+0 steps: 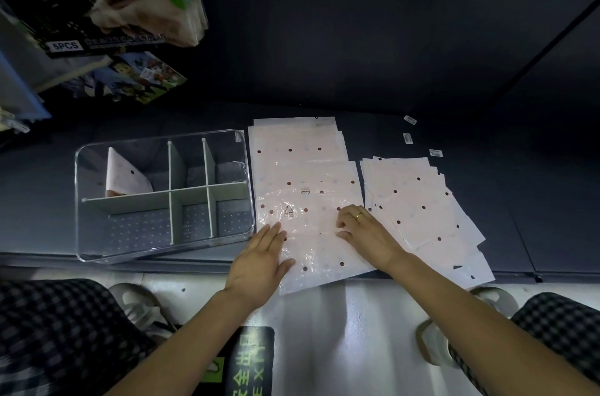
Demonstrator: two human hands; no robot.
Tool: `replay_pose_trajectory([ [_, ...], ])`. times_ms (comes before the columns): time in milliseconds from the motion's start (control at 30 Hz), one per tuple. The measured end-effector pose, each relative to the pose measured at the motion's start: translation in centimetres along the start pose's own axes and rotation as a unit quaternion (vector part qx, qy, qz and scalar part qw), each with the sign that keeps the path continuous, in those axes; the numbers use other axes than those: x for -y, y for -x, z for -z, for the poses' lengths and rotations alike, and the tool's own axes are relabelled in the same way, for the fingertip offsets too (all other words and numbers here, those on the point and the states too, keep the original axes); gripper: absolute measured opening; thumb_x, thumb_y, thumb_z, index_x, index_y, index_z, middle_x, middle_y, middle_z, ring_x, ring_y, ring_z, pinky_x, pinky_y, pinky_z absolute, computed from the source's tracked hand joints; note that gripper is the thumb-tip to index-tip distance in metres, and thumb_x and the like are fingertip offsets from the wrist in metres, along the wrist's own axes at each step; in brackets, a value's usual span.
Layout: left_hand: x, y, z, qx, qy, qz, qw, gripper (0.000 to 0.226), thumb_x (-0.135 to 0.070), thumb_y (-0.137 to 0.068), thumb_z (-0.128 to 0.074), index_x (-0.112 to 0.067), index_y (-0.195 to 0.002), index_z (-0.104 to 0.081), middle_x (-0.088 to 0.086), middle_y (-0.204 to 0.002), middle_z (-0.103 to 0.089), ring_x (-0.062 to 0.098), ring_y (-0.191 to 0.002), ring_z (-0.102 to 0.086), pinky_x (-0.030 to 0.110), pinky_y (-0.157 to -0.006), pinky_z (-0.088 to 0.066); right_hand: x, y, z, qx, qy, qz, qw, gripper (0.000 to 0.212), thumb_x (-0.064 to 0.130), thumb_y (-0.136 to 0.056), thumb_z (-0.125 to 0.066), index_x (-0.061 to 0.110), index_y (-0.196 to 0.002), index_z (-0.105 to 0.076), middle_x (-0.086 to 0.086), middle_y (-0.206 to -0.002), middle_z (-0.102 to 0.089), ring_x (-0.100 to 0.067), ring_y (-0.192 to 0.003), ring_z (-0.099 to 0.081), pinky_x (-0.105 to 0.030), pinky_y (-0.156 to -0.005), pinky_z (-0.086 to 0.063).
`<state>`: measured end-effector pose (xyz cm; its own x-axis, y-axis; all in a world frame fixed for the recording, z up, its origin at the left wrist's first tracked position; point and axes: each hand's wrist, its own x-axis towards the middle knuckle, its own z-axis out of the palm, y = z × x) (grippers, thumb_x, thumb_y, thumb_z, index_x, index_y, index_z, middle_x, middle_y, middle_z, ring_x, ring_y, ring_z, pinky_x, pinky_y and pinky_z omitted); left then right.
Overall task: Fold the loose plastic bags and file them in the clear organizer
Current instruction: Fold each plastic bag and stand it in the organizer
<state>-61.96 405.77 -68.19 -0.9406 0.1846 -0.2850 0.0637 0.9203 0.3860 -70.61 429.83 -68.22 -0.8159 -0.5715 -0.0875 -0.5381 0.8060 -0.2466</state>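
Dark shelf surface (pixel 406 77) ends at a near edge, which the top plastic bag (pixel 308 223) overhangs. Left hand (pixel 259 262) lies flat on its left edge, fingers straight; right hand (pixel 367 233) presses it with curled fingertips. Clear organizer (pixel 81 201) sits just left, one folded bag (pixel 125 178) inside; another stack (pixel 422 207) lies right, with bare shelf beyond.

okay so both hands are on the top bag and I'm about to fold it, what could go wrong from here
1. The top bag overhangs the near edge of the dark surface; only the left hand and right hand pin it, so it may slide off.
2. Slick bags beneath could drag along, skewing the stack.
3. The loose pile beside the right wrist is already fanned and could get swept further.
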Motion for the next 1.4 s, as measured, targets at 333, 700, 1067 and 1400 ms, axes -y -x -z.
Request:
replay_pose_trajectory([
  [333, -0.9, 0.1, 0.9, 0.003, -0.015, -0.005, 1.000, 0.061, -0.049, -0.099, -0.028, -0.019, -0.151, -0.014, -0.006, -0.160, -0.003, 0.011, -0.146, 0.001, 0.026, -0.117, -0.004, -0.1, -0.6, 0.2, 0.014, -0.022, -0.039, 0.999, 0.012, 0.000, -0.089, -0.049, 0.007, -0.096, -0.055, -0.003, -0.111, -0.051, -0.019, -0.103, -0.045, -0.016, -0.085, -0.033],
  [700, -1.3, -0.5, 4.0, 0.018, -0.011, -0.039, 0.999, 0.056, -0.044, -0.091, -0.056, -0.030, -0.141, -0.038, -0.010, -0.141, -0.047, 0.015, -0.126, -0.046, 0.028, -0.099, -0.039, 0.6, 2.0, 7.0, 0.210, -0.270, -0.037, 0.939, 0.017, 0.014, -0.099, -0.041, 0.023, -0.085, -0.045, 0.008, -0.118, -0.060, 0.006, -0.110, -0.050, -0.007, -0.088, -0.037],
  [1067, -3.3, 0.2, 4.2, -0.244, 0.023, -0.149, 0.958, 0.049, -0.011, -0.080, -0.072, -0.009, -0.127, -0.058, 0.009, -0.136, -0.053, 0.028, -0.126, -0.050, 0.041, -0.104, -0.038, -1.5, -0.7, 7.5, 0.185, -0.270, -0.143, 0.934, 0.020, 0.012, -0.095, -0.045, 0.024, -0.081, -0.050, 0.005, -0.090, -0.059, -0.013, -0.083, -0.051, -0.023, -0.073, -0.041],
  [1400, -3.1, -0.5, -1.2, 0.018, -0.152, -0.111, 0.982, 0.071, -0.059, -0.096, -0.018, -0.024, -0.149, 0.013, 0.001, -0.154, 0.025, 0.025, -0.134, 0.035, 0.042, -0.110, 0.025, 0.6, -3.3, 4.1, 0.053, -0.103, -0.109, 0.987, 0.029, 0.024, -0.092, -0.057, 0.014, -0.119, -0.053, -0.005, -0.120, -0.053, -0.022, -0.115, -0.044, -0.032, -0.092, -0.040],
])
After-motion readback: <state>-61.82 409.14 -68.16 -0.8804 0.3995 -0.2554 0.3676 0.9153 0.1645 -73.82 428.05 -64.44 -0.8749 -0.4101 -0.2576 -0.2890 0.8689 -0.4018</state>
